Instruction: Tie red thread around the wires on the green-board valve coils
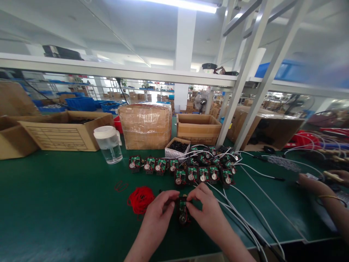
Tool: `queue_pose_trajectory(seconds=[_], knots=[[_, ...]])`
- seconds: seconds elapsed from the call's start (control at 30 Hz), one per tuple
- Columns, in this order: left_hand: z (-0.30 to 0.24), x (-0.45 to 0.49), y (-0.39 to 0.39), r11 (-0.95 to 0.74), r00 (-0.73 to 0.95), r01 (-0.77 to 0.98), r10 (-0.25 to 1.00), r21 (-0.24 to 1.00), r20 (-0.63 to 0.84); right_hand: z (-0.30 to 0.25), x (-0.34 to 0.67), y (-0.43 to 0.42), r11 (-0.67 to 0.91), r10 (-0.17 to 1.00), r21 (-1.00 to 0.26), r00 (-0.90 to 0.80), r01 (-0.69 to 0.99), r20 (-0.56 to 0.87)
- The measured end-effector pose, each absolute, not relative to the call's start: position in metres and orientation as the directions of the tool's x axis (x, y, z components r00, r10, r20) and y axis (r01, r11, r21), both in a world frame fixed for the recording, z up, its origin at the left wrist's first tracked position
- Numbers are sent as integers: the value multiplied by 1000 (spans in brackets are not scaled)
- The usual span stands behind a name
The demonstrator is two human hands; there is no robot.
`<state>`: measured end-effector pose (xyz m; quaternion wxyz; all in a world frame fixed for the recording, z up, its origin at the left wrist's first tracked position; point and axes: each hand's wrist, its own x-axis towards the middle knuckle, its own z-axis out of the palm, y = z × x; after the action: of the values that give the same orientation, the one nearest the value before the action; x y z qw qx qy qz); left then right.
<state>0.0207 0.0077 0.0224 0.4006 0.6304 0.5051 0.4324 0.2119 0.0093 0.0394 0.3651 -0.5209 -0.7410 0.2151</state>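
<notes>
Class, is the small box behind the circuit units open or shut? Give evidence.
Open: the top of the small box is uncovered, and black parts show inside it.

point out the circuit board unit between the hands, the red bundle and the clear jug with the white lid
Circuit board unit point(183, 211): head view, middle of its visible face.
Red bundle point(141, 200): head view, middle of the tangle.
Clear jug point(110, 147): head view, middle of its wall.
</notes>
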Motion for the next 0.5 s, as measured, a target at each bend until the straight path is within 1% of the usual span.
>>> queue_pose_trajectory(seconds=[0.07,0.17,0.27,0.33,0.43,0.5], knots=[[20,21,8,-182,114,296,981,937,155,41,208,8,353,930,-628,-188,693,316],[21,20,8,-197,110,316,979,928,170,42,202,8,352,925,-545,-191,761,330],[26,20,7,-223,124,351,974,909,191,42,199,10,362,918,-533,-196,765,344],[31,20,7,-251,150,374,966,893,208,43,200,11,350,928,-598,-182,721,324],[38,21,7,-299,225,371,947,879,228,47,204,11,307,952,-762,-181,570,248],[42,22,8,-323,271,351,934,879,234,50,207,11,289,955,-830,-204,477,216]])
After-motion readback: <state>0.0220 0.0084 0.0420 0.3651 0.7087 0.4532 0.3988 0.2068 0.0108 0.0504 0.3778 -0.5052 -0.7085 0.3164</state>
